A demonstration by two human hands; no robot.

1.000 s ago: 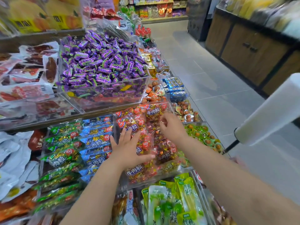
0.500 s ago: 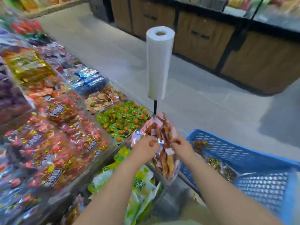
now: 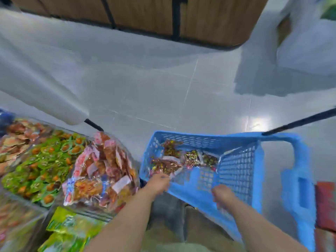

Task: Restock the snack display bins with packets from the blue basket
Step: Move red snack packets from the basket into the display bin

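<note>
The blue basket (image 3: 236,171) stands at lower right, tilted, with several brown and gold snack packets (image 3: 174,160) heaped at its far left end. My left hand (image 3: 158,182) reaches over the basket's near left rim, its fingers curled at the edge of a brown packet (image 3: 163,167). My right hand (image 3: 222,194) is down inside the basket on the bare mesh floor with its knuckles up; blur hides its fingertips. A clear bag of red-brown packets (image 3: 103,171) lies on the display bins, left of the basket.
A bin of green and orange sweets (image 3: 41,166) sits left of the bag, with green packets (image 3: 72,226) below it. A white roll on a black rod (image 3: 93,124) leans over the bins. Grey tiled floor and wooden cabinets (image 3: 145,15) lie beyond.
Both hands have let go of the clear bag, which now lies on the bins. They have moved right into the blue basket. The view has swung right and down.
</note>
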